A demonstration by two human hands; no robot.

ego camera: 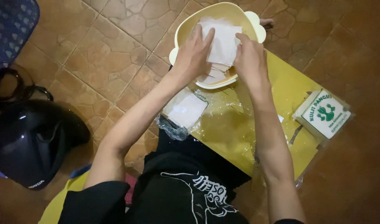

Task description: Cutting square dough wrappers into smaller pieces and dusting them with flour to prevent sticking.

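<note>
Both hands (221, 52) on white sheet (223, 41) over bowl rim (186, 25)

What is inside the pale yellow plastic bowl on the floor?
Inside the pale yellow plastic bowl lie thin white square sheets. Left hand and right hand hold one sheet above them; the hands hide the bowl's bottom.

1. Your bowl (186, 29) sits at the far end of the board (277, 87), which lies on the floor (115, 54).
2. Both hands, left (194, 54) and right (250, 60), meet over the bowl on a sheet (223, 41); more sheets (215, 74) lie in the bowl beneath.
3. An open packet (183, 112) lies at the board's left edge, a sealed pack (325, 114) at its right.
4. A helmet (30, 141) rests on the floor, well apart to your left.
</note>
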